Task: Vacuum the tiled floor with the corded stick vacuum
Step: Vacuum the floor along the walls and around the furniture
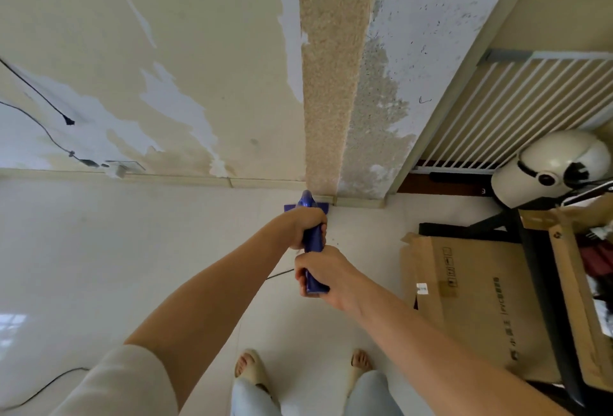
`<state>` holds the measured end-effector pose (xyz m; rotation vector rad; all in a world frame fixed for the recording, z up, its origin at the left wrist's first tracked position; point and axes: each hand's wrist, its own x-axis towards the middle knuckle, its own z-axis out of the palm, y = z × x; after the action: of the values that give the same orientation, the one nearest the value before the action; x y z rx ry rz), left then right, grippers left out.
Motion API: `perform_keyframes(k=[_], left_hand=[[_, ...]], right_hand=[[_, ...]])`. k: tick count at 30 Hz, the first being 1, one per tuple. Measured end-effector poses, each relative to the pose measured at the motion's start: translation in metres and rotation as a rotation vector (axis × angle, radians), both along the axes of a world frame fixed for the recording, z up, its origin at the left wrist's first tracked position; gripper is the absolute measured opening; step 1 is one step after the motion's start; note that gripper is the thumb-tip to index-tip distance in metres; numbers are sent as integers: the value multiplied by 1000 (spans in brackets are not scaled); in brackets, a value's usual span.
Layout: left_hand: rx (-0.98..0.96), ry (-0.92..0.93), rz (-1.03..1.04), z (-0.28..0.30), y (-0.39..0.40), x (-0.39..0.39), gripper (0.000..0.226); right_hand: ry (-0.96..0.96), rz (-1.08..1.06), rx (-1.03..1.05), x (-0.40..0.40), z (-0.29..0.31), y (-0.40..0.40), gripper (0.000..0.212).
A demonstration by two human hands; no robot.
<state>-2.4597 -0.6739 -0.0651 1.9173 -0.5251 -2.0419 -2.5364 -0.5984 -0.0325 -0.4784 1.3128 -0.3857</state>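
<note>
Both hands grip the blue vacuum (312, 236) just right of centre. The left hand (306, 226) sits higher on the handle, fingers curled tight around it; the right hand (326, 274) holds the lower end nearest the body, fingers and thumb wrapped round the blue bar — knuckles facing up. The vacuum runs away toward twelve o'clock, and its blue floor head (306, 208) rests on the pale tiled floor (132, 250) right against the skirting at the foot of a rough, stucco-like strip of wall (335, 84). A thin black cord (280, 273) shows at nine o'clock from the right hand, leading off to the left.

At three o'clock lies a flattened cardboard box (471, 299), with a white helmet (550, 167) above it at about two o'clock. At six o'clock — two feet in beige slippers (252, 369).
</note>
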Motion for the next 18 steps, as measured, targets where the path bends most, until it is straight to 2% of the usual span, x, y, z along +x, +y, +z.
perform_keyframes(k=[8, 14, 18], left_hand=[[6, 17, 18, -2, 9, 82, 27], [19, 40, 46, -10, 1, 117, 15], [-8, 49, 36, -19, -9, 129, 15]], right_hand=[[-17, 32, -30, 77, 24, 15, 19], [39, 85, -58, 106, 24, 7, 17], [62, 80, -66, 121, 9, -2, 17]])
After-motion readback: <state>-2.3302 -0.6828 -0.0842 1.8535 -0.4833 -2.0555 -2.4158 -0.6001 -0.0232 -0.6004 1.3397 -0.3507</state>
